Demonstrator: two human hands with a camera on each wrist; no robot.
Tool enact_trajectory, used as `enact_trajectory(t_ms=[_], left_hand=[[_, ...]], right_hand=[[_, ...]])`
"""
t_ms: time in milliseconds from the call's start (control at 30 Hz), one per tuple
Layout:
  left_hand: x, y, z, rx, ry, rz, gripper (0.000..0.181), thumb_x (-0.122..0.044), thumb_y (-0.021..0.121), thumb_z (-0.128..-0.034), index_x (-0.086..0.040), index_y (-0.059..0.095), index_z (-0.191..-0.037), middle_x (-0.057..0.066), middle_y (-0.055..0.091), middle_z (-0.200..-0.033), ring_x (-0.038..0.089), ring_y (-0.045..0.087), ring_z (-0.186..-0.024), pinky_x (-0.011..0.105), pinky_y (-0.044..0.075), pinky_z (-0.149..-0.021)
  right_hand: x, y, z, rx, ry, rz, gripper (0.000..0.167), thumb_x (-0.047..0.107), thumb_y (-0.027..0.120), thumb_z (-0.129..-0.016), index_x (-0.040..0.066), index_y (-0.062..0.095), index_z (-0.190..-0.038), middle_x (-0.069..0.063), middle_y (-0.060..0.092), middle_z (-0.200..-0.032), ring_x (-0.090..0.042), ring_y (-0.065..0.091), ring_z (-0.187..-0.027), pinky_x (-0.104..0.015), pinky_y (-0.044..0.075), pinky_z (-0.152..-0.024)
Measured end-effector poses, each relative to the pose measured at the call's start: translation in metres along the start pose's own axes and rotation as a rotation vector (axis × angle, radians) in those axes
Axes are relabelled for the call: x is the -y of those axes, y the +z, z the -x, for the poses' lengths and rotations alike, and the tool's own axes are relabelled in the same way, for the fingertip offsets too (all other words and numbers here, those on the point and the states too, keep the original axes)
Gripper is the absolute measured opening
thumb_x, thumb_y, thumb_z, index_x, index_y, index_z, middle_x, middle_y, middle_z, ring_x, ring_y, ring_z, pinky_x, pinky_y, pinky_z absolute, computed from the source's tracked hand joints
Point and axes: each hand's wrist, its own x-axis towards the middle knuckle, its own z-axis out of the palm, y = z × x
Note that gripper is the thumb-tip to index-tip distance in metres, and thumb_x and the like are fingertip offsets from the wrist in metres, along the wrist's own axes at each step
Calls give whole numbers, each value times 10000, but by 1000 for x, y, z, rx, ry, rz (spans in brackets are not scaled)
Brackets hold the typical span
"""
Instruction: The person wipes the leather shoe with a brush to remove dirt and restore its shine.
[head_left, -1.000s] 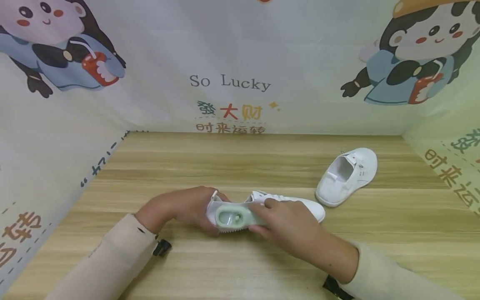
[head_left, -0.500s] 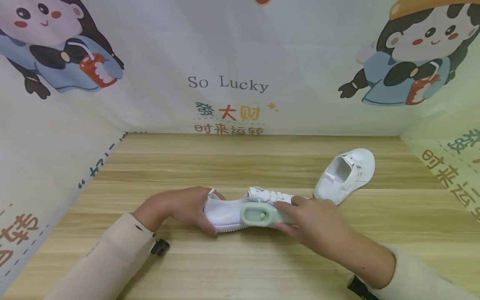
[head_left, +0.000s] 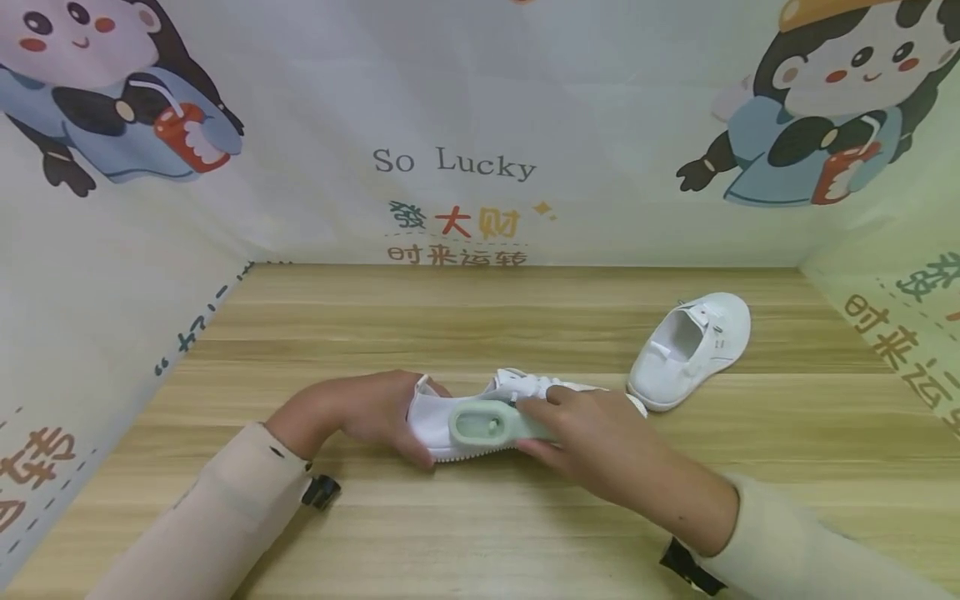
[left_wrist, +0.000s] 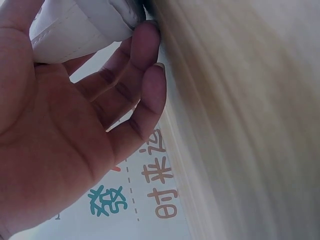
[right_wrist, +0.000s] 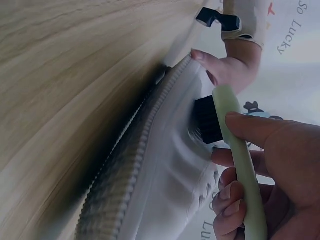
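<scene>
A white lace-up shoe (head_left: 432, 418) lies tilted on the table, its side facing me and its toe to the right. My left hand (head_left: 380, 415) grips it round the heel; in the left wrist view the heel (left_wrist: 75, 32) sits between thumb and fingers. In my right hand (head_left: 600, 446) is a pale green brush (head_left: 480, 423), held by its handle. The right wrist view shows its dark bristles (right_wrist: 207, 120) touching the shoe's side, with my thumb along the back of the brush. Part of the toe is hidden behind my right hand.
A second white shoe (head_left: 690, 350) stands just beyond the first one's toe, to the right. The wooden table (head_left: 450, 525) ends at a printed cloth wall (head_left: 315, 167) behind, with more cloth at both sides.
The brush in my right hand slid right along the shoe's side towards the toe, then came part of the way back left. My left hand stays at the heel.
</scene>
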Motion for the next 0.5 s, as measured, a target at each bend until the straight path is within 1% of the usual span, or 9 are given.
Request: enact_trajectory(t_ms=[100,300,400,500], left_hand=[[0,0,-1,5,12,9,531,-285,912,-667,-201,649,-1120,-55,660,-943,130,595,-846,326,512,-758],[0,0,-1,2,39,22,477,-253,915,-665,-213,661,-1067,-69,669,-929,119,594,-845,332,513,-781],[0,0,0,-2,34,30,484,-246,916,-665,-216,662,-1075,-72,671,-947,127,596,-863,340,506,-803],[-1,0,0,-3,24,34,510,-249,916,-665,-212,658,-1103,-70,669,-964,131,596,-873,337,502,-809]], right_hand=[[3,2,-5,-9,-14,-16,332,440,735,-872,200,696,-1097,28,610,-780,-118,526,-553,-282,380,-466],[9,5,-13,-18,-32,-45,365,446,736,-869,200,705,-1136,23,617,-781,-124,546,-577,-293,398,-476],[9,6,-12,-19,-25,-43,384,452,735,-870,214,706,-1169,25,625,-784,-126,561,-588,-292,394,-474],[8,5,-9,-19,-12,-35,384,454,737,-867,221,712,-1171,28,631,-784,-117,555,-577,-281,376,-463]])
